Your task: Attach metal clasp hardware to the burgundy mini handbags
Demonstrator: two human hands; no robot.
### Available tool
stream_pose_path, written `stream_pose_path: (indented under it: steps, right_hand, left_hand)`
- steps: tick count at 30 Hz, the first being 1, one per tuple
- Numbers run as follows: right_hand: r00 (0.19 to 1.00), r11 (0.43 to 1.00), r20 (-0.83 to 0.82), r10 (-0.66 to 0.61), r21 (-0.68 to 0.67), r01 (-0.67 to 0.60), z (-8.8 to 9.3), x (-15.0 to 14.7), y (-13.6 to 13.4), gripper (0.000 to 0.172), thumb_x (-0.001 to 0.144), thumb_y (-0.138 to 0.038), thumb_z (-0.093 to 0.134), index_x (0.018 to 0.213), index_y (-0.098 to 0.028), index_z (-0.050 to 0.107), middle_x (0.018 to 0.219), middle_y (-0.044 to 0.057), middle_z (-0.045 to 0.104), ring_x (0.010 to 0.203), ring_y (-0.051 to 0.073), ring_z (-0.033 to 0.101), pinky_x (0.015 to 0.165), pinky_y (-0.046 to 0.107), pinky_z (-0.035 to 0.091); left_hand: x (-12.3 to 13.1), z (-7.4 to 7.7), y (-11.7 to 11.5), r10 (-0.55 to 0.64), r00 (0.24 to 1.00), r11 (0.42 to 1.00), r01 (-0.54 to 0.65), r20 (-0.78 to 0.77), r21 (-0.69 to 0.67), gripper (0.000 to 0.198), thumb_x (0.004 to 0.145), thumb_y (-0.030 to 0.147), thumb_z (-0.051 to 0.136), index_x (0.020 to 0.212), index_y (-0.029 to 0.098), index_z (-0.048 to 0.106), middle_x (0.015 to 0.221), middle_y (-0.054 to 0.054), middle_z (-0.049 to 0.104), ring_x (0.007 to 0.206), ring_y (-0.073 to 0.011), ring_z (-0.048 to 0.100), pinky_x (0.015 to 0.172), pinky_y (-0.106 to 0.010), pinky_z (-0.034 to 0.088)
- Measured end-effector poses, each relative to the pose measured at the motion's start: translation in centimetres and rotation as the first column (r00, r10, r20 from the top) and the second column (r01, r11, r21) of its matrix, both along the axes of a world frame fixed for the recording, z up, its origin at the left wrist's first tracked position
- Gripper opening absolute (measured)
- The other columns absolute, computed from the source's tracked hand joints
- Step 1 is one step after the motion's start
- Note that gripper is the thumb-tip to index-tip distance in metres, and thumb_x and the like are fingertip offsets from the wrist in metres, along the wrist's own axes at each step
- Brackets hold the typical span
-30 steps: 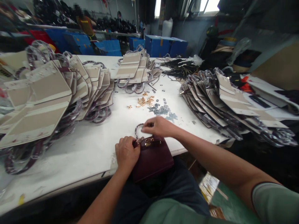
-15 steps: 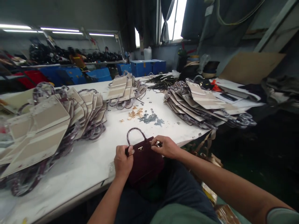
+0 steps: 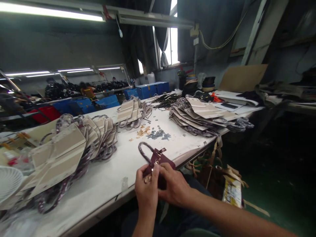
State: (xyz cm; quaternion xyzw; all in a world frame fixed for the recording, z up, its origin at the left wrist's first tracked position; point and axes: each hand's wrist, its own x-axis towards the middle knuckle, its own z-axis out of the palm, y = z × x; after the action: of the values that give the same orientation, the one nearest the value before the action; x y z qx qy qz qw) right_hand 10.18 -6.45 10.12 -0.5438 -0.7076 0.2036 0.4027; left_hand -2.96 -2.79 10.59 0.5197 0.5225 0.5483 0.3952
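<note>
A dark burgundy handbag (image 3: 166,159) is held tilted at the table's near edge, its wrapped round handle (image 3: 143,152) rising at the back. Gold-coloured metal fittings show on its front, and a short strap end (image 3: 161,150) sticks out at the top. My left hand (image 3: 146,184) is closed on the near left corner, with a gold fitting by the fingers. Close beside it, my right hand (image 3: 174,184) pinches at the bag's front, fingertips meeting those of the left. What lies between the fingertips is too small to make out.
Stacks of beige flat bag pieces with wrapped handles lie left (image 3: 64,144), at the back (image 3: 127,110) and right (image 3: 197,113) on the white table (image 3: 118,171). Small gold parts (image 3: 143,131) and grey metal pieces (image 3: 159,134) lie mid-table. A white basket (image 3: 10,182) stands far left.
The bag has turned and tilted. My right hand has moved from its right top corner to beside my left hand, which now grips the near left corner. The head view has shifted.
</note>
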Motion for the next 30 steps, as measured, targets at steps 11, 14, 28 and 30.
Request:
stream_pose_path:
  steps: [11, 14, 28, 30]
  right_hand:
    - [0.887, 0.931, -0.292, 0.358, 0.046, -0.361, 13.9, 6.7, -1.1, 0.029, 0.083, -0.037, 0.074, 0.106, -0.019, 0.077, 0.095, 0.006, 0.073, 0.085, 0.021, 0.066, 0.076, 0.030, 0.053]
    - [0.839, 0.875, -0.296, 0.457, -0.019, -0.483, 18.4, 8.7, -0.5, 0.029, 0.076, -0.040, 0.077, 0.092, -0.016, 0.076, 0.087, 0.005, 0.071, 0.079, 0.020, 0.064, 0.072, 0.028, 0.053]
    - [0.754, 0.609, -0.030, 0.656, -0.569, -0.553, 10.5, 6.6, 11.8, 0.018, 0.068, -0.032, 0.084, 0.080, -0.018, 0.080, 0.073, -0.003, 0.072, 0.070, 0.017, 0.062, 0.065, 0.025, 0.048]
    - [0.747, 0.594, -0.017, 0.665, -0.593, -0.543, 7.9, 5.7, 14.1, 0.017, 0.068, -0.031, 0.084, 0.079, -0.019, 0.080, 0.073, -0.004, 0.072, 0.071, 0.017, 0.062, 0.067, 0.026, 0.046]
  left_hand:
    - [-5.9, 9.2, -4.8, 0.151, 0.986, 0.853, -0.093, -0.071, 0.513, 0.077, 0.083, 0.048, 0.079, 0.151, 0.029, 0.048, 0.146, -0.011, 0.055, 0.132, -0.0327, 0.057, 0.114, -0.051, 0.049]
    - [-8.4, 12.9, -4.1, 0.023, 0.999, 0.836, 0.001, -0.037, 0.548, 0.081, 0.080, 0.053, 0.080, 0.152, 0.030, 0.050, 0.152, -0.010, 0.054, 0.143, -0.0356, 0.049, 0.122, -0.054, 0.040]
    - [-6.2, -1.9, -3.2, -0.584, 0.809, 0.771, 0.579, 0.066, -0.267, 0.050, 0.084, 0.058, 0.075, 0.117, 0.021, 0.080, 0.124, -0.014, 0.076, 0.125, -0.0396, 0.065, 0.111, -0.052, 0.050]
    - [-5.8, -5.5, -2.6, -0.489, 0.868, 0.808, 0.488, 0.085, -0.332, 0.054, 0.079, 0.062, 0.077, 0.111, 0.019, 0.082, 0.120, -0.015, 0.077, 0.122, -0.0410, 0.067, 0.109, -0.053, 0.051]
